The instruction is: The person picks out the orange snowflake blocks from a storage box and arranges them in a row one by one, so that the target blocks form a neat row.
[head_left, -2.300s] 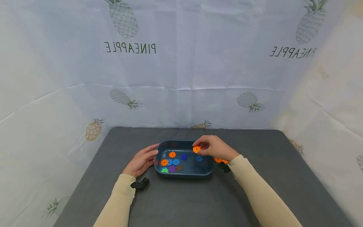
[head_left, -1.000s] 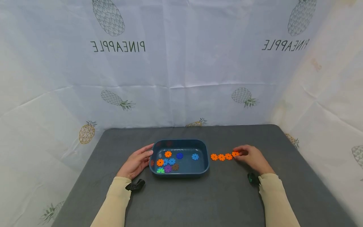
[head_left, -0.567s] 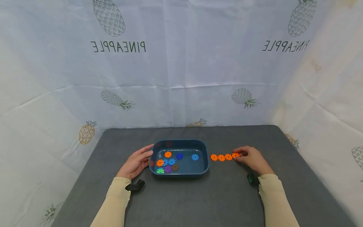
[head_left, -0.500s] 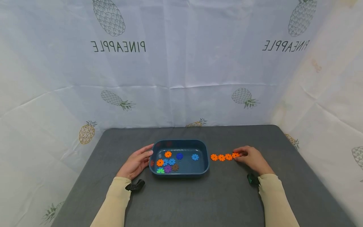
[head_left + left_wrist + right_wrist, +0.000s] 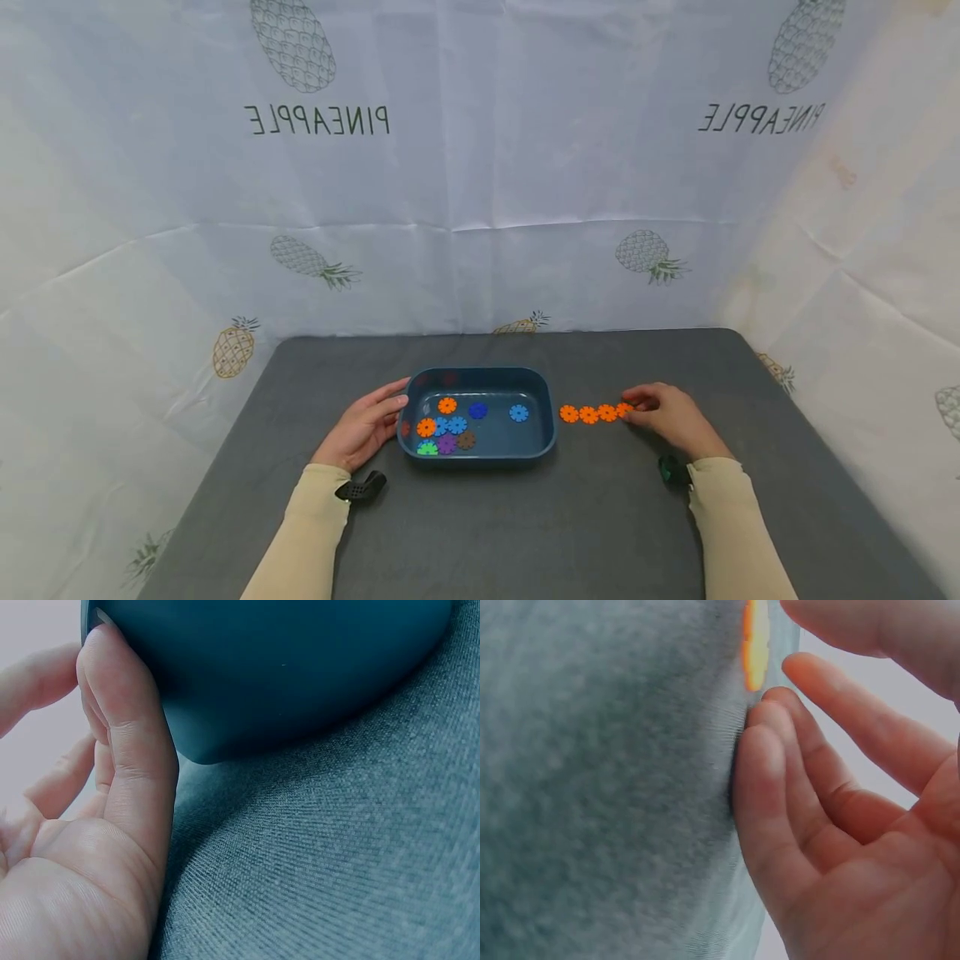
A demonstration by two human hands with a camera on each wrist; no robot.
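My left hand (image 5: 358, 427) rests against the left end of a dark blue tray (image 5: 504, 442); its fingers are relaxed, and in the left wrist view one lies along the tray's outer wall (image 5: 277, 671). Right of the tray, several notched orange plastic discs form a row. My right hand (image 5: 673, 419) is at the row's right end, thumb and forefinger right at the last orange disc (image 5: 624, 410), partly covering it. In the right wrist view an orange disc (image 5: 754, 652) lies flat on the cloth, with a gap between the thumb and forefinger above it.
Inside the tray lie loose discs: a light blue one (image 5: 519, 412), a dark blue one (image 5: 477, 410), a purple one (image 5: 447, 443), a brown one (image 5: 466, 440), a green one (image 5: 427, 448) and orange ones. A dark grey cloth covers the table (image 5: 525, 533); a pineapple-print curtain (image 5: 480, 167) hangs behind.
My right hand has carried an orange disc from over the tray to the right end of the row, then stayed there almost still. My left hand has kept its place at the tray.
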